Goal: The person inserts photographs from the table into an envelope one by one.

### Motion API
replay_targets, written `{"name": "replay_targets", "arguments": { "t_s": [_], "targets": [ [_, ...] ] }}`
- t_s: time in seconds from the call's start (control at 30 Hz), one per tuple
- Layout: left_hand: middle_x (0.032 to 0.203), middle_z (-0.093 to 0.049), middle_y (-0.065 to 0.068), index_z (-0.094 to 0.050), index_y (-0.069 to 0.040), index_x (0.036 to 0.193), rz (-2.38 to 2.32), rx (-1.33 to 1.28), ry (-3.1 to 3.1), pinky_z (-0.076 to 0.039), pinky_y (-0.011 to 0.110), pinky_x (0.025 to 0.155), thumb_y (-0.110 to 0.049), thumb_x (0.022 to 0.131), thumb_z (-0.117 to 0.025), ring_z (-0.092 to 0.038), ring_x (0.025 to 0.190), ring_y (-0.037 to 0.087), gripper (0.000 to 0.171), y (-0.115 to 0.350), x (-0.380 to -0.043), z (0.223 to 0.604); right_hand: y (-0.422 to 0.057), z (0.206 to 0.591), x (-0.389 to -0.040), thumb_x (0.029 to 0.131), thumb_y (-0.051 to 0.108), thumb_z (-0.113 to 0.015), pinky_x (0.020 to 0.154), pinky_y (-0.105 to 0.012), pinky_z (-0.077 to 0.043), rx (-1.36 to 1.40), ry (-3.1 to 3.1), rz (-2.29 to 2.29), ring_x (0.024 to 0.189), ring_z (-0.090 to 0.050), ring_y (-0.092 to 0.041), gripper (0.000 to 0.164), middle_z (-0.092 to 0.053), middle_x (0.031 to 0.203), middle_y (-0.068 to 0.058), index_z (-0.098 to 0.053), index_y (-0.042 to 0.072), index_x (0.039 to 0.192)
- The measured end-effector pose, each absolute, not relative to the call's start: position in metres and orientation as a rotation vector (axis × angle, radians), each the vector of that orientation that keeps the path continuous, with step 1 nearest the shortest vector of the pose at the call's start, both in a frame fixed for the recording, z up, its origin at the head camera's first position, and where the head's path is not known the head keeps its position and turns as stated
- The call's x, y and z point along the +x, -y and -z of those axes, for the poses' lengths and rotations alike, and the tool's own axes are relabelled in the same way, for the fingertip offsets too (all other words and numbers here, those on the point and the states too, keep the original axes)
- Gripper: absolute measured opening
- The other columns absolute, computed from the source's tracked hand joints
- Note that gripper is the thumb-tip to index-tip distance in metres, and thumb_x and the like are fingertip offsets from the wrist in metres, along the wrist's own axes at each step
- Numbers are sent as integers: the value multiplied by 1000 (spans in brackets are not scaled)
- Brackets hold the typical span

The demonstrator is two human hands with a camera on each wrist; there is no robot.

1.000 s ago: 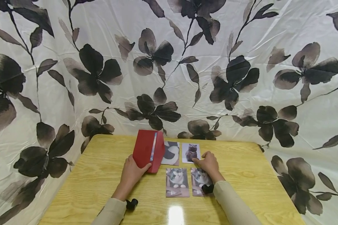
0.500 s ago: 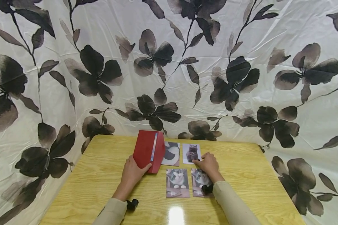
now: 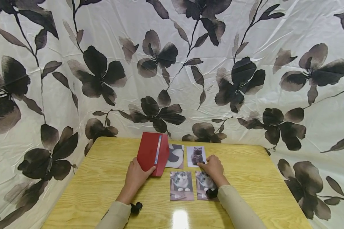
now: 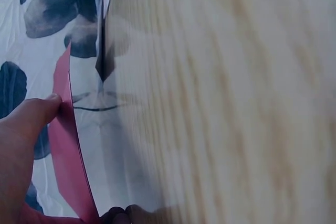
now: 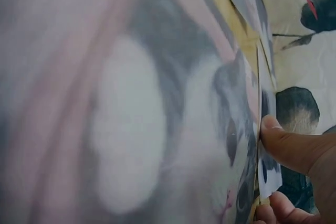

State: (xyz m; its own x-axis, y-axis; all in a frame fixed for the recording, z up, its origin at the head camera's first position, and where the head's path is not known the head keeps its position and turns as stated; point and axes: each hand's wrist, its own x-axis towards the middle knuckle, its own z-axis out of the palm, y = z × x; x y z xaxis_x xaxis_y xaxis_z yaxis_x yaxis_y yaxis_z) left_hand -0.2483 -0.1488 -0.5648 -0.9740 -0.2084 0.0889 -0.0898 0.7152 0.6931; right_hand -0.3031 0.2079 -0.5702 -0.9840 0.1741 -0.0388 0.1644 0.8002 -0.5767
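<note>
Red envelope (image 3: 148, 149) is on the left side of the photo group, near the far edge of the wooden table (image 3: 252, 187), flap out toward the right, with a pale bluish strip (image 3: 158, 149) showing in the slot beside the flap. Left hand (image 3: 136, 176) has a firm pinch on its lower part: thumb on the front near the bottom of the flap, remaining fingers round the left edge and behind. Left wrist view shows the flap edge-on under the thumb. Envelope overlaps the left side of the black-and-white photo (image 3: 176, 156) in the head view. Right hand (image 3: 214, 168) is at the grey cat photo (image 3: 196, 154), to the right of that one: thumb and curled fingertips nearly together, pinching its lower right corner. Right wrist view is tight and blurred, so can't say whether any fingertip is under the card. Nearer the person, two similar cat prints side by side with a narrow gap: left print (image 3: 182, 186) fully visible, right print (image 3: 201, 184) partly covered by the right hand's wrist and its black camera (image 3: 211, 192). Both arms in beige sleeves (image 3: 238, 203). Floral cloth (image 3: 200, 101) hangs behind the table.
</note>
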Motion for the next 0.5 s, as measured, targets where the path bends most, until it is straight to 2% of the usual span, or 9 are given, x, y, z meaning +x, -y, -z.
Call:
{"name": "replay_targets", "arguments": {
  "t_s": [0.17, 0.3, 0.37, 0.5],
  "targets": [
    [130, -55, 30, -37, 12, 146, 1133, 264, 2774, -57, 59, 97, -47, 87, -88, -60, 116, 44, 98, 149, -248, 566, -204, 569, -301, 87, 43, -90, 70, -47, -50, -285, 2971, -909, 79, -62, -28, 55, -66, 98, -11, -59, 6, 111],
    [131, -55, 31, -37, 12, 147, 1144, 270, 2773, -57, 59, 97, -46, 87, -88, -60, 117, 45, 98, 149, -247, 565, -204, 566, -302, 88, 39, -89, 66, -47, -50, -265, 2968, -909, 75, -63, -29, 52, -69, 94, -11, -57, 6, 113],
    [131, -55, 31, -37, 12, 147, 1143, 268, 2773, -57, 59, 97, -46, 87, -88, -60, 117, 45, 98, 150, -247, 565, -205, 565, -303, 90, 35, -87, 67, -49, -51, -270, 2963, -910, 77, -66, -32, 49, -71, 98, -14, -59, 4, 116],
    [130, -55, 31, -37, 13, 147, 1128, 261, 2773, -57, 59, 97, -48, 87, -87, -60, 116, 45, 99, 151, -248, 565, -210, 565, -306, 94, 27, -82, 78, -56, -56, -272, 2931, -950, 94, -72, -40, 45, -76, 111, -22, -66, -2, 123]
  ]
}}
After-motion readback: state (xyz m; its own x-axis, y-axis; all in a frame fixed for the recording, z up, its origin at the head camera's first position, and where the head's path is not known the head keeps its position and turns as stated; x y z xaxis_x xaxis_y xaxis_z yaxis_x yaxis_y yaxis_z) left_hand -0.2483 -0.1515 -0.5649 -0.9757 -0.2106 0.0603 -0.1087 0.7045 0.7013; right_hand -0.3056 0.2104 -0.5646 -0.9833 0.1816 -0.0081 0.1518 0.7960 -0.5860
